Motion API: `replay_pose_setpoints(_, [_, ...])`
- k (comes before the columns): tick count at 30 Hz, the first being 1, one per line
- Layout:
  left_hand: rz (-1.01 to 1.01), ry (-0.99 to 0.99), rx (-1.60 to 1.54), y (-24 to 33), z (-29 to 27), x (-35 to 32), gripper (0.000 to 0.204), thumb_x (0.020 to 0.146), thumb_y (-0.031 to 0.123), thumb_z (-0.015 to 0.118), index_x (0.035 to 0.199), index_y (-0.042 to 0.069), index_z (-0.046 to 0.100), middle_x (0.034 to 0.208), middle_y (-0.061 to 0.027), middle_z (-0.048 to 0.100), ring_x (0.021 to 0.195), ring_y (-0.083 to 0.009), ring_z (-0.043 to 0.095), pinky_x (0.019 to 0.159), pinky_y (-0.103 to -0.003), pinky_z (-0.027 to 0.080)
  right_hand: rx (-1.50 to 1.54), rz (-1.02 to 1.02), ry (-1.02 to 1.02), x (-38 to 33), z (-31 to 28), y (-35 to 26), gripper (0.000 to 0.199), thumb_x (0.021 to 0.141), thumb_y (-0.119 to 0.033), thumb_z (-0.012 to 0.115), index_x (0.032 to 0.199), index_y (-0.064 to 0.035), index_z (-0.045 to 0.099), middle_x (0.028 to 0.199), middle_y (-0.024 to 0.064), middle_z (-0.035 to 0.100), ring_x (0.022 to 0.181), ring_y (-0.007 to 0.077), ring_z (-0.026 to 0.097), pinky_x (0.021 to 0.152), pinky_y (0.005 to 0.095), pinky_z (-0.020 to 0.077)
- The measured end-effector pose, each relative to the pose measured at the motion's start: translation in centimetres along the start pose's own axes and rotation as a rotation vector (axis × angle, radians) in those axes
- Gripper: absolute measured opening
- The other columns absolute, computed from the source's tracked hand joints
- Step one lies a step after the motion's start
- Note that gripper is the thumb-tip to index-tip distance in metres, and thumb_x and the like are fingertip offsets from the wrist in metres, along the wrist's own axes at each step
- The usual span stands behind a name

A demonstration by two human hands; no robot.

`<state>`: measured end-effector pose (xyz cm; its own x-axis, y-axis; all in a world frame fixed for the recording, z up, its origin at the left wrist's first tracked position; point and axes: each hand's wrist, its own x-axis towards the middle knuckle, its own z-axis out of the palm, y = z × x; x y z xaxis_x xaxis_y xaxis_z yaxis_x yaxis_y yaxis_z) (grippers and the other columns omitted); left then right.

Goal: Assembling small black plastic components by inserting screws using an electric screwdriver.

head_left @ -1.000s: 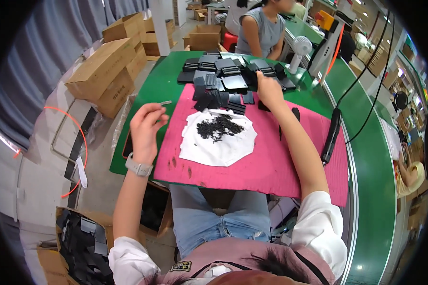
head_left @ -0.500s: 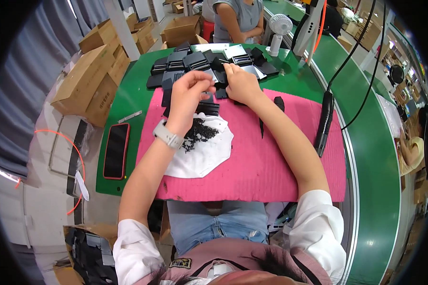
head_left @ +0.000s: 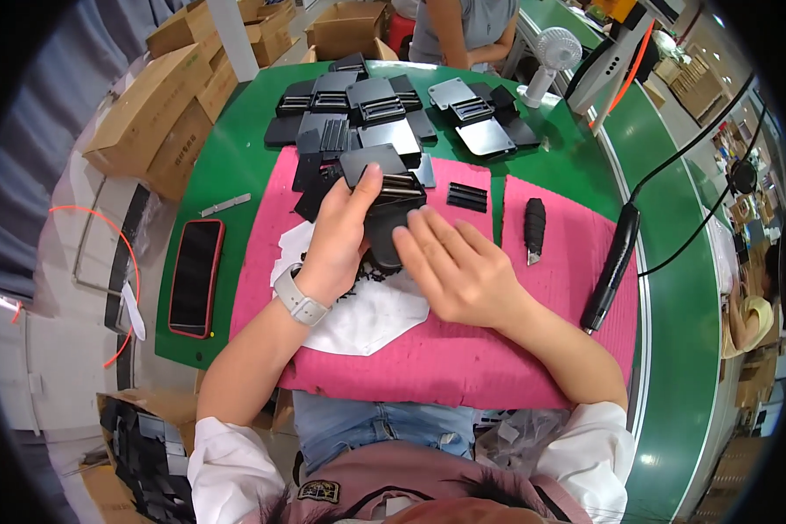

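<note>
Black plate (head_left: 382,203): thin, stiff, prob. light, smooth; held at edges above the pink mat (head_left: 463,349) on worktop. Left hand (head_left: 341,240) grips it; right hand (head_left: 458,266) open, fingers resting against it.

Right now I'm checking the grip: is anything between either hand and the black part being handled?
Nothing visible is. The left hand already grasps the black part, thumb on its flat plate, and the right hand lies against its lower end over the white cloth. The phone and black tool lie off to the sides.
</note>
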<state>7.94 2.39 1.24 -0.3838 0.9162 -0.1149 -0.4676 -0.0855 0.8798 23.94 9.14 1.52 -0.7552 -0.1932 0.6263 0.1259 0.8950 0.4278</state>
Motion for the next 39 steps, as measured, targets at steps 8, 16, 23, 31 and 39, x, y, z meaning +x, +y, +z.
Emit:
replay_pose_setpoints(8, [0.140, -0.097, 0.108, 0.1, -0.7, 0.0, 0.020, 0.093, 0.013, 0.056, 0.109, 0.001, 0.055, 0.095, -0.0029, 0.061, 0.084, -0.0076, 0.056, 0.075, -0.023, 0.045, 0.490, 0.625, -0.036, -2.1, 1.4, 5.5, 0.032, 0.069, -0.013, 0.074, 0.098, -0.0061, 0.063, 0.089, 0.0086, 0.066, 0.079, 0.0267, 0.063, 0.065, 0.0339, 0.0527])
replay_pose_setpoints(16, [0.061, -0.212, 0.138, 0.0, 0.4, -1.0, 0.023, 0.091, 0.015, 0.059, 0.109, 0.002, 0.055, 0.096, -0.0036, 0.062, 0.083, -0.0069, 0.057, 0.071, -0.022, 0.046, 0.193, 0.470, -0.541, -2.5, 3.0, 5.6, 0.048, 0.063, -0.007, 0.071, 0.110, -0.0097, 0.061, 0.088, 0.0087, 0.060, 0.080, 0.0256, 0.060, 0.066, 0.0382, 0.0525])
replay_pose_setpoints(23, [0.042, -0.180, 0.034, -0.4, -0.3, -0.7, 0.026, 0.091, 0.019, 0.060, 0.110, 0.002, 0.055, 0.097, -0.0047, 0.063, 0.084, -0.0084, 0.060, 0.071, -0.023, 0.049, 0.523, 0.681, -0.113, -3.3, 1.2, 7.2, 0.035, 0.065, -0.006, 0.067, 0.100, -0.0074, 0.063, 0.086, 0.0113, 0.059, 0.067, 0.0224, 0.060, 0.059, 0.0304, 0.0514])
replay_pose_setpoints(31, [0.039, -0.207, -0.053, -0.5, -0.4, -0.9, 0.031, 0.091, 0.023, 0.062, 0.112, 0.002, 0.053, 0.099, -0.0047, 0.063, 0.087, -0.0088, 0.060, 0.072, -0.024, 0.050, 0.770, 0.531, 0.128, -0.4, -0.7, 3.9, 0.025, 0.065, -0.003, 0.077, 0.083, -0.0038, 0.060, 0.102, 0.0080, 0.065, 0.084, 0.0175, 0.061, 0.066, 0.0252, 0.0495])
replay_pose_setpoints(39, [0.076, -0.220, 0.027, -0.8, -0.6, -0.8, 0.032, 0.091, 0.023, 0.063, 0.114, 0.003, 0.053, 0.101, -0.0041, 0.061, 0.087, -0.0084, 0.060, 0.071, -0.023, 0.050, 0.663, 0.399, 0.042, -0.2, -0.2, 4.2, 0.028, 0.064, -0.006, 0.078, 0.088, -0.0052, 0.063, 0.106, 0.0086, 0.064, 0.087, 0.0246, 0.059, 0.073, 0.0347, 0.0497])
